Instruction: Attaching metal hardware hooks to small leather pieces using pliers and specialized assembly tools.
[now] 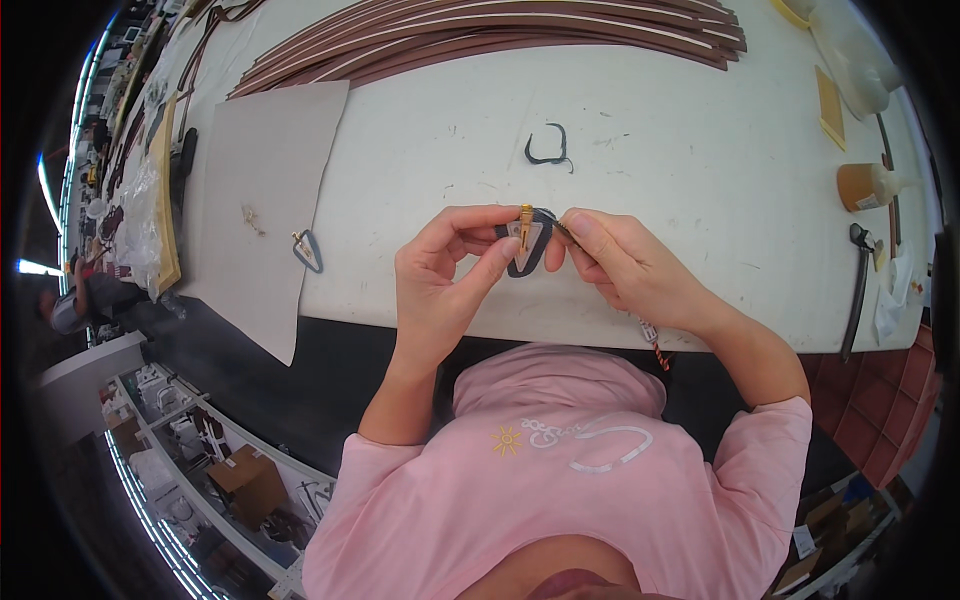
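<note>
Over the near part of the white table (420, 140), my left hand (445, 262) pinches a dark grey triangular loop (518, 268) with a gold-coloured clip (526, 222) along its middle. My right hand (615, 255) is closed beside the loop's right edge. A small, thin dark-and-gold piece (566, 234) sticks out between its thumb and fingers; its kind cannot be made out. A similar triangular loop (308, 252) with a gold-coloured part lies to the left, at the edge of a grey sheet (265, 150). Beyond my hands lies a curled dark strip (548, 160).
Long brown strips (480, 35) lie bundled across the far side. At the right stand a brown-filled bottle (860, 188) and a translucent container (850, 60), near a dark-handled tool (856, 290). Plastic-wrapped material (150, 220) sits at the left. A striped cord (655, 342) hangs at the table's front edge.
</note>
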### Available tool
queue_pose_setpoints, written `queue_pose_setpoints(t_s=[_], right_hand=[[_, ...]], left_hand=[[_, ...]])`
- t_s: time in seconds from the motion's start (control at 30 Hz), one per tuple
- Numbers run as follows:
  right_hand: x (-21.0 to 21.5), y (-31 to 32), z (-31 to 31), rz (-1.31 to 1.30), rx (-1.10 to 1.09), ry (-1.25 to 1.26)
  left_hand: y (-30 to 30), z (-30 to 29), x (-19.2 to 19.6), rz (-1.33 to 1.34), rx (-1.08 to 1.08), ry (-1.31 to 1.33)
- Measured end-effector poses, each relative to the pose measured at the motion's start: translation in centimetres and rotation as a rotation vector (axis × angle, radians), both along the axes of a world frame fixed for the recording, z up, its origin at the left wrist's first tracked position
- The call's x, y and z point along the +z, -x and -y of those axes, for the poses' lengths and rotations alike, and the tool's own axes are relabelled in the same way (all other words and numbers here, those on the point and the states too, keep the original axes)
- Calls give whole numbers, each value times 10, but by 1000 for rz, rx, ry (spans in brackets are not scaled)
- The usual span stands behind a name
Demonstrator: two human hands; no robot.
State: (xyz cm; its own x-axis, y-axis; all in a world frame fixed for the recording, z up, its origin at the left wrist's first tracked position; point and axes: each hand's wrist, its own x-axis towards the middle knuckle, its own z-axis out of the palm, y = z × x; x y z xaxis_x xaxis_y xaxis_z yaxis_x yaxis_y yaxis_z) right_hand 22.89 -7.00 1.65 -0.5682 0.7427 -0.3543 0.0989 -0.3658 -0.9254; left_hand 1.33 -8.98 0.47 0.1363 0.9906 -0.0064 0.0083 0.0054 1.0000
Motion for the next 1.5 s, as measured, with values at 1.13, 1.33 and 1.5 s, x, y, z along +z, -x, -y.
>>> queue_pose_setpoints(t_s=[1.13,1.33,1.5], right_hand=[[-1,-6,-2,-90,52,70],[0,-8,-3,-73,80,62],[-1,-10,-4,-51,103,30]], left_hand=[[13,-7,0,121,-34,301],[14,-11,6,212,-60,391],[10,-13,4,235,-50,370]])
